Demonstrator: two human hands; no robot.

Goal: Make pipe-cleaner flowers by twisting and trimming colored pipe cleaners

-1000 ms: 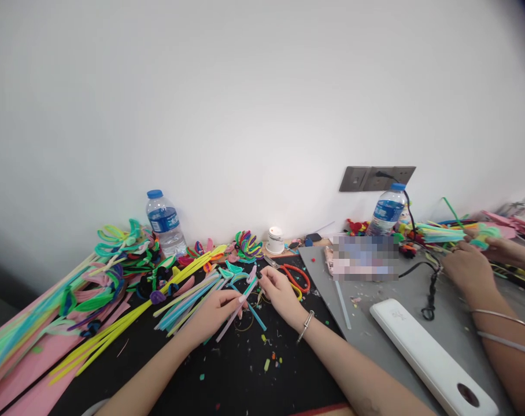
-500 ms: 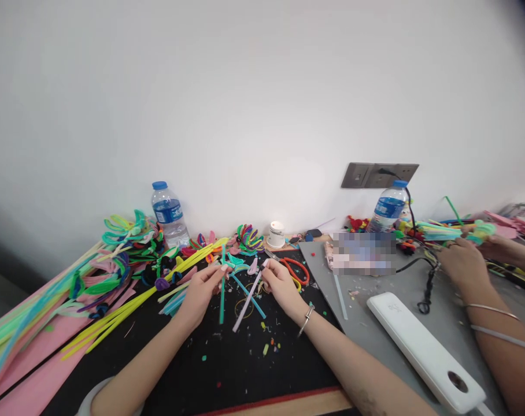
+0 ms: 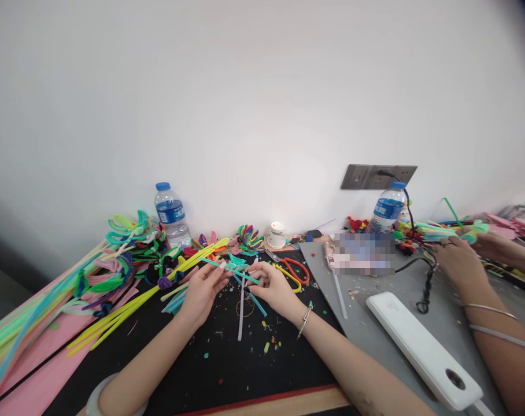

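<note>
Over the black mat, my left hand (image 3: 207,289) pinches a teal pipe cleaner (image 3: 211,263) that runs nearly level across to the other hand. The fingers of my right hand (image 3: 269,283) are closed on the right part of the same teal piece. Between the hands hangs a pale lilac pipe cleaner (image 3: 241,315), pointing down, and a blue one (image 3: 258,304) slants down to the right. Where the pieces meet is too small to make out. Just beyond lie scissors with orange handles (image 3: 298,270).
Yellow pipe cleaners (image 3: 115,319) and a bottle (image 3: 171,215) are at left. A paper cup (image 3: 276,235) stands by the wall. At right are a white power bank (image 3: 422,349), a second bottle (image 3: 387,209) and another person's hands (image 3: 459,263). Scraps dot the mat.
The teal pipe cleaner has turned from upright to nearly level. My right hand has moved left and now grips the teal piece; the lilac one hangs more steeply, nearer the middle.
</note>
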